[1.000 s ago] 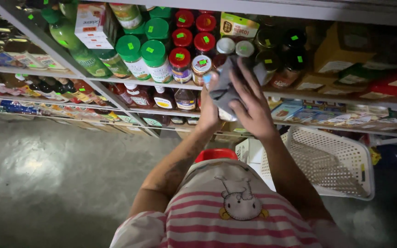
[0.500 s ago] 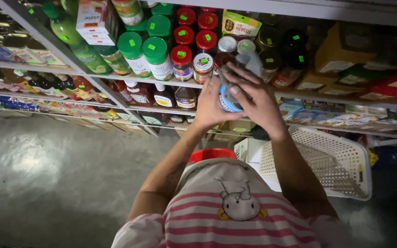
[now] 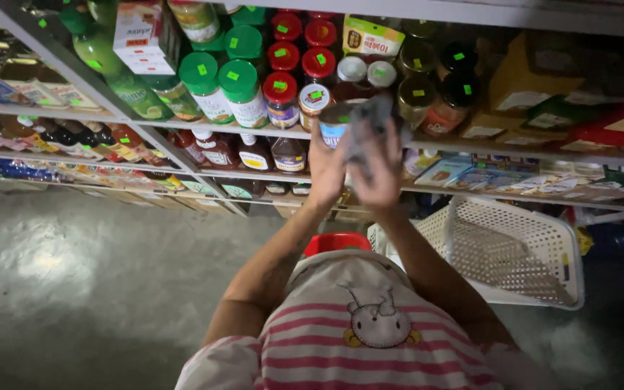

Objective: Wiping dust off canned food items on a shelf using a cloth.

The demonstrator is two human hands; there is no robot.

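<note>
The shirt has pink and white stripes. The jars on the shelf have green lids and red lids, the basket is white, and the cloth is grey.

A small jar with a blue-and-white label is held upright just before the shelf, partly covered by a grey cloth.

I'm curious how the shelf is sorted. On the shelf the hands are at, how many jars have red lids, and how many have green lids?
Red-lidded jars: 5
Green-lidded jars: 3
Total: 8
The left hand holds another jar while the right hand presses a grey cloth to it; that jar is not counted.
</note>
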